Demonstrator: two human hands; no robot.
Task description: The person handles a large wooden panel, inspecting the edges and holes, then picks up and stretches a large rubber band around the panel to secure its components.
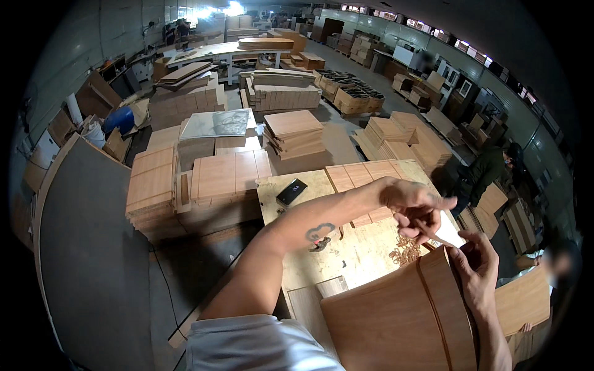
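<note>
A large curved wooden panel (390, 309) stands tilted at the near right, with a darker orange-brown line running down its face. My right hand (479, 266) grips its upper right edge, thumb and fingers closed around the corner. Just beyond that corner is my left hand (421, 207), its arm reaching across from the lower left. Its lower fingers pinch a thin tan band (438, 237) that runs toward the panel's corner, while the thumb or index finger points out to the right. A heap of loose looped bands (405, 250) lies on the table beside the panel.
The worktable (309, 256) bears a phone (291, 192), a small dark tool (320, 245) and flat panels (356, 176). Stacked boards (229, 176) stand at left, near a large grey board (93, 247). Two people, one in dark clothing (482, 173), are at right.
</note>
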